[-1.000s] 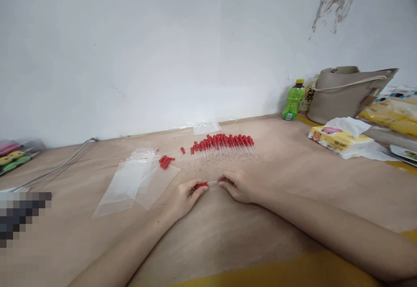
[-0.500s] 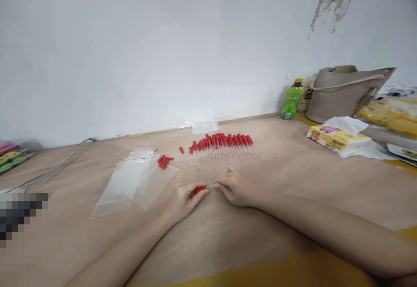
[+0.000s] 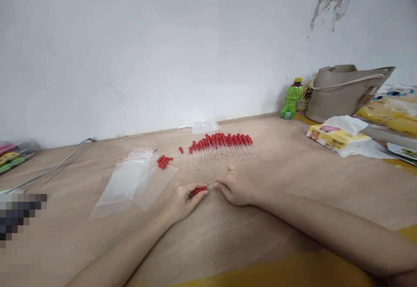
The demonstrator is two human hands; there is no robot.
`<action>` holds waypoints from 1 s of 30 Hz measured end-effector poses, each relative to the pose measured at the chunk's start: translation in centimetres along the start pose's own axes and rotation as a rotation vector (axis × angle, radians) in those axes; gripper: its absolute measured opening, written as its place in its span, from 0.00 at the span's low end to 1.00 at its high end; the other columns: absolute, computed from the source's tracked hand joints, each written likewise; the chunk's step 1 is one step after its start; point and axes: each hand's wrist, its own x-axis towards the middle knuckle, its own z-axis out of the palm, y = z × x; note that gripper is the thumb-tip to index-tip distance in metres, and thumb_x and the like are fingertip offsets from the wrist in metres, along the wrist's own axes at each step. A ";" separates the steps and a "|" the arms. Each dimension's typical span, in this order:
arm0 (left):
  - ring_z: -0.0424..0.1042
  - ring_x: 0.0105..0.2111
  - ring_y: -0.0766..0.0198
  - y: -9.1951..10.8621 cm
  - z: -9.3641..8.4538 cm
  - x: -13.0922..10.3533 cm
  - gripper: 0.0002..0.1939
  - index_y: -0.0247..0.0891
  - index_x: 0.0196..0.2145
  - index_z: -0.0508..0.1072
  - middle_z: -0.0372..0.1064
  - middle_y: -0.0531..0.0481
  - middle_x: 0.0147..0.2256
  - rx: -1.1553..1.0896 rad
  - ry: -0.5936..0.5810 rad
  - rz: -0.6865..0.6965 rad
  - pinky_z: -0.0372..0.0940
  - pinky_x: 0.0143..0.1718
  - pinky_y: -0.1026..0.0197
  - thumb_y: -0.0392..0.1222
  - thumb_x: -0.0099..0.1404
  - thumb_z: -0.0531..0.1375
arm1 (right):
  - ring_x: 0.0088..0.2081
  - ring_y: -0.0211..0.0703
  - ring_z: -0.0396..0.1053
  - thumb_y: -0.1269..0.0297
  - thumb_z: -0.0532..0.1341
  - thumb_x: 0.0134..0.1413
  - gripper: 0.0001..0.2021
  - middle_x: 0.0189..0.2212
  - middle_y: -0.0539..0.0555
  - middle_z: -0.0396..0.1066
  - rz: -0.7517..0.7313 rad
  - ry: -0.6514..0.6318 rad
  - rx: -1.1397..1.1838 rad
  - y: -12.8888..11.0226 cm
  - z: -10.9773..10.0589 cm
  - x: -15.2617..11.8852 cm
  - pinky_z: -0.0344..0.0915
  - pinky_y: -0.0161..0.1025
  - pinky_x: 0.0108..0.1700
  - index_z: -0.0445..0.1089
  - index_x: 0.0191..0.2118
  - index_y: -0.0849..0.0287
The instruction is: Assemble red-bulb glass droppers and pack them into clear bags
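Observation:
Between thumb and fingers, my left hand [image 3: 185, 198] pinches a red rubber bulb [image 3: 200, 189]. A thin clear tube [image 3: 210, 187] runs from the bulb to my right hand [image 3: 233, 186], whose thumb and fingertips are closed on it. Beyond my hands lies a row of droppers with red bulbs [image 3: 223, 139], their clear tubes pointing toward me. A small pile of loose red bulbs [image 3: 163, 161] rests left of the row, at the edge of some clear zip bags [image 3: 130, 178].
At the back right stand a green bottle [image 3: 292, 99] and a grey-beige bag [image 3: 345, 93], with a yellow tissue box [image 3: 339, 139] in front. A small clear bag [image 3: 206, 127] lies by the wall. A grey cable [image 3: 61, 163] and colourful packets [image 3: 13, 158] are at left.

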 end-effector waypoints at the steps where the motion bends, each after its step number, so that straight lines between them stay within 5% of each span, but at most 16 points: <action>1: 0.71 0.29 0.66 0.0 0.0 0.0 0.10 0.38 0.37 0.72 0.73 0.50 0.32 0.011 0.006 0.008 0.66 0.30 0.65 0.43 0.60 0.55 | 0.24 0.35 0.62 0.68 0.49 0.56 0.13 0.22 0.50 0.70 0.020 -0.014 0.031 -0.1 0.1 0.1 0.50 0.38 0.39 0.66 0.26 0.61; 6: 0.70 0.29 0.66 0.1 0.2 0.0 0.10 0.39 0.37 0.72 0.73 0.50 0.32 -0.003 0.004 0.038 0.66 0.31 0.65 0.43 0.61 0.55 | 0.27 0.35 0.65 0.66 0.47 0.58 0.15 0.26 0.49 0.72 0.061 -0.085 0.188 -0.3 -0.1 0.4 0.51 0.40 0.44 0.68 0.28 0.58; 12: 0.69 0.27 0.67 -0.2 -0.5 0.3 0.14 0.39 0.42 0.69 0.71 0.50 0.32 0.006 0.028 -0.047 0.66 0.28 0.65 0.46 0.58 0.56 | 0.25 0.35 0.62 0.65 0.52 0.54 0.12 0.23 0.51 0.70 0.058 -0.118 0.185 0.4 -1.5 0.6 0.54 0.32 0.28 0.69 0.26 0.60; 17: 0.66 0.27 0.67 -0.7 -1.5 0.6 0.14 0.38 0.41 0.69 0.67 0.50 0.30 0.106 0.027 -0.064 0.64 0.27 0.65 0.44 0.58 0.56 | 0.24 0.36 0.63 0.61 0.51 0.52 0.13 0.22 0.49 0.69 0.380 0.089 0.238 4.7 -2.8 1.8 0.55 0.31 0.27 0.71 0.27 0.59; 21: 0.65 0.27 0.67 -0.1 -1.7 0.8 0.11 0.39 0.38 0.72 0.67 0.50 0.29 0.147 -0.008 -0.055 0.63 0.28 0.65 0.43 0.59 0.56 | 0.24 0.37 0.64 0.59 0.52 0.50 0.16 0.18 0.51 0.67 0.712 0.268 0.077 8.4 -3.8 4.2 0.55 0.32 0.27 0.68 0.18 0.61; 26: 0.65 0.27 0.66 0.2 -1.8 0.8 0.10 0.38 0.38 0.72 0.67 0.50 0.29 0.142 -0.023 -0.053 0.63 0.29 0.64 0.42 0.59 0.55 | 0.27 0.42 0.66 0.59 0.53 0.48 0.15 0.21 0.56 0.68 0.835 0.314 -0.006 10.8 -3.4 7.0 0.55 0.34 0.27 0.67 0.19 0.62; 30: 0.65 0.27 0.66 0.0 -1.9 0.8 0.10 0.39 0.38 0.72 0.66 0.50 0.29 0.140 -0.028 -0.030 0.62 0.30 0.63 0.42 0.59 0.55 | 0.32 0.48 0.67 0.54 0.55 0.47 0.16 0.26 0.61 0.70 0.892 0.333 -0.068 10.5 -2.9 7.8 0.58 0.37 0.30 0.69 0.23 0.62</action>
